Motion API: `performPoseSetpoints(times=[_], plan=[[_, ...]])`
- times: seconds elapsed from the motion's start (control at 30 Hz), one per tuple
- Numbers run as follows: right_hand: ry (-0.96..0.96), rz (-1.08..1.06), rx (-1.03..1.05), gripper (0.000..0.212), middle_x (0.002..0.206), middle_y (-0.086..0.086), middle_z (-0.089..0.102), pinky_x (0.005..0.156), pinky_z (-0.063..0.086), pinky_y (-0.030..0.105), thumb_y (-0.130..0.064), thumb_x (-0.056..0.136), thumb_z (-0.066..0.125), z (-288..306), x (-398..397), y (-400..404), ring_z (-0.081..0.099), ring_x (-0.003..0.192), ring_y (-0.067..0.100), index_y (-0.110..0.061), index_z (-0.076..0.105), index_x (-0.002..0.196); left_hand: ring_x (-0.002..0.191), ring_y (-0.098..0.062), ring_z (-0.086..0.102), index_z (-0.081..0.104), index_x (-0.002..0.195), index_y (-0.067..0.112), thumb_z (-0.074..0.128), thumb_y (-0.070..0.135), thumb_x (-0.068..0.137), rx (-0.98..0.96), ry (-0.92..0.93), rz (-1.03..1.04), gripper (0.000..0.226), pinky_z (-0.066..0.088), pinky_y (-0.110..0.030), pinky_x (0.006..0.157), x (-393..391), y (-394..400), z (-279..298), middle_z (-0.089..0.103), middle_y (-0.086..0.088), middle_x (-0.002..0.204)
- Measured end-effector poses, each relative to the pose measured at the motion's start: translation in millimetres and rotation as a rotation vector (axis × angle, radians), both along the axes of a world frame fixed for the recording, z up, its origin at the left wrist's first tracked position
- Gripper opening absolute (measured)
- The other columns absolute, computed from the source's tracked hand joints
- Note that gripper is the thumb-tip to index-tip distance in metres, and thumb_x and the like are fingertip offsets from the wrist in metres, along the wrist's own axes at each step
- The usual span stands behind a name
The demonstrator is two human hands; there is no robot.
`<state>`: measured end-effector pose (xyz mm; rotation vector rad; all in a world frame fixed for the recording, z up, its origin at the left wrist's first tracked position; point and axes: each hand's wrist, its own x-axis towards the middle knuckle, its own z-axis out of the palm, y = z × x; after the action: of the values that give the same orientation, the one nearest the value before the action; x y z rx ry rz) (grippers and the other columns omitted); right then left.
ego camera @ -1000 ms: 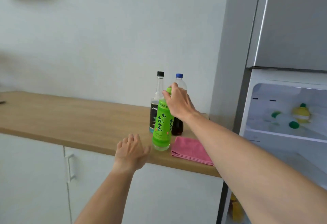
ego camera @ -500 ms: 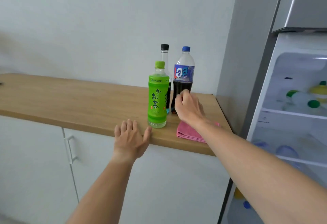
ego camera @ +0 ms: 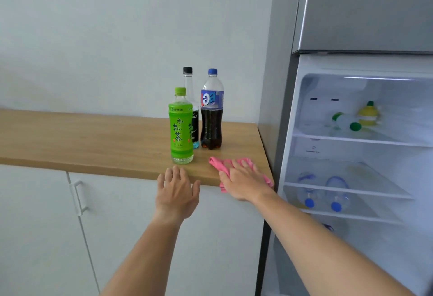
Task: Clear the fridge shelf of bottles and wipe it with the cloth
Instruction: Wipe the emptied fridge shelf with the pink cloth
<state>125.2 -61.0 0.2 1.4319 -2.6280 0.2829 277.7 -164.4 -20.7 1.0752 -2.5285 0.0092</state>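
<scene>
Three bottles stand on the wooden counter (ego camera: 93, 141): a green tea bottle (ego camera: 181, 127) in front, a clear black-capped bottle (ego camera: 191, 99) behind it, and a dark cola bottle (ego camera: 212, 110) with a blue cap. To their right lies a pink cloth (ego camera: 219, 165) at the counter's front corner. My right hand (ego camera: 243, 182) lies on the cloth, fingers curling into it and bunching it. My left hand (ego camera: 177, 194) hovers open in front of the counter edge, below the green bottle. The open fridge's middle shelf (ego camera: 339, 178) holds nothing.
The fridge (ego camera: 351, 26) stands open at the right. Its upper shelf holds a yellow lemon-shaped bottle (ego camera: 369, 114) and green-capped bottles (ego camera: 344, 122). Two blue-capped bottles (ego camera: 323, 192) lie below the middle shelf. White cabinet doors (ego camera: 46, 225) with a handle sit under the counter.
My right hand let go of the green tea bottle on the counter, dropped to the pink cloth and now presses and bunches it. My left hand stayed open near the counter edge.
</scene>
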Motion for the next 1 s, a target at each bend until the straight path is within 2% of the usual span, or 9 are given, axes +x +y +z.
performPoseSetpoints(times=[0.1, 0.3, 0.47, 0.57, 0.63, 0.73, 0.87, 0.93, 1.0], plan=[[0.057, 0.047, -0.078, 0.056, 0.159, 0.008, 0.037, 0.125, 0.006, 0.047, -0.041, 0.106, 0.021, -8.7, 5.3, 31.6, 0.024, 0.150, 0.027, -0.016, 0.030, 0.156, 0.137, -0.023, 0.037, 0.045, 0.132, 0.010, 0.029, 0.044, 0.102, 0.016, 0.025, -0.060, 0.049, 0.024, -0.039, 0.118, -5.7, 30.6, 4.4, 0.048, -0.003, 0.137], [0.080, 0.013, -0.268, 0.049, 0.147, 0.005, 0.050, 0.125, 0.014, 0.040, -0.036, 0.106, 0.025, -25.2, 0.5, 111.6, 0.036, 0.143, 0.025, -0.017, 0.044, 0.147, 0.135, -0.022, 0.039, 0.048, 0.127, 0.010, 0.031, 0.040, 0.102, -0.010, 0.033, -0.235, 0.042, 0.024, -0.038, 0.118, -25.5, 96.1, 2.2, 0.049, -0.003, 0.135], [0.095, -0.153, -0.244, 0.052, 0.148, 0.001, 0.051, 0.124, 0.014, 0.039, -0.037, 0.106, 0.017, -46.5, -34.4, 187.4, 0.036, 0.143, 0.021, -0.024, 0.038, 0.152, 0.131, -0.021, 0.046, 0.052, 0.127, 0.009, 0.031, 0.034, 0.103, -0.020, 0.119, -0.487, 0.040, 0.032, -0.033, 0.114, -66.2, 158.6, -2.4, 0.055, -0.003, 0.131], [0.064, -0.264, -0.244, 0.050, 0.148, -0.003, 0.052, 0.123, 0.015, 0.040, -0.033, 0.106, 0.021, -58.7, -65.7, 226.6, 0.040, 0.140, 0.021, -0.030, 0.033, 0.155, 0.119, -0.025, 0.053, 0.055, 0.110, 0.008, 0.034, 0.028, 0.103, 0.037, 0.125, -0.629, 0.029, 0.038, -0.032, 0.104, -101.3, 189.9, -9.1, 0.060, -0.008, 0.116], [0.069, -0.312, -0.260, 0.051, 0.140, -0.004, 0.058, 0.121, 0.017, 0.040, -0.027, 0.106, 0.025, -67.1, -89.6, 244.4, 0.047, 0.133, 0.022, -0.035, 0.030, 0.156, 0.123, -0.024, 0.053, 0.054, 0.114, 0.009, 0.033, 0.027, 0.103, 0.031, 0.100, -0.678, 0.030, 0.037, -0.030, 0.106, -131.6, 202.9, -16.7, 0.060, -0.008, 0.121], [0.038, -0.404, -0.283, 0.051, 0.132, -0.005, 0.063, 0.119, 0.021, 0.041, -0.026, 0.106, 0.026, -78.1, -137.0, 256.1, 0.049, 0.129, 0.023, -0.038, 0.030, 0.155, 0.143, -0.023, 0.037, 0.043, 0.142, 0.007, 0.031, 0.035, 0.104, 0.060, 0.043, -0.642, 0.049, 0.026, -0.032, 0.119, -186.0, 207.9, -27.6, 0.045, -0.010, 0.150], [-0.013, -0.560, -0.322, 0.049, 0.137, -0.002, 0.059, 0.118, 0.021, 0.042, -0.030, 0.105, 0.025, -84.5, -226.0, 252.7, 0.047, 0.128, 0.025, -0.029, 0.034, 0.153, 0.131, -0.024, 0.045, 0.047, 0.136, 0.011, 0.031, 0.040, 0.102, 0.060, 0.033, -0.607, 0.047, 0.033, -0.035, 0.112, -268.0, 190.8, -41.4, 0.051, -0.006, 0.141], [-0.050, -0.640, -0.356, 0.050, 0.141, 0.003, 0.056, 0.119, 0.018, 0.044, -0.032, 0.106, 0.023, -85.0, -277.3, 245.8, 0.044, 0.132, 0.029, -0.024, 0.031, 0.154, 0.127, -0.025, 0.047, 0.050, 0.131, 0.011, 0.032, 0.038, 0.101, 0.044, 0.010, -0.577, 0.045, 0.034, -0.036, 0.108, -313.3, 175.1, -47.2, 0.053, -0.008, 0.137], [-0.076, -0.688, -0.300, 0.053, 0.146, 0.007, 0.052, 0.119, 0.016, 0.046, -0.034, 0.105, 0.023, -86.7, -324.7, 237.5, 0.041, 0.136, 0.031, -0.023, 0.024, 0.157, 0.126, -0.028, 0.047, 0.051, 0.129, 0.009, 0.033, 0.037, 0.100, 0.069, -0.030, -0.526, 0.044, 0.034, -0.039, 0.107, -357.9, 159.7, -51.6, 0.053, -0.011, 0.136]])
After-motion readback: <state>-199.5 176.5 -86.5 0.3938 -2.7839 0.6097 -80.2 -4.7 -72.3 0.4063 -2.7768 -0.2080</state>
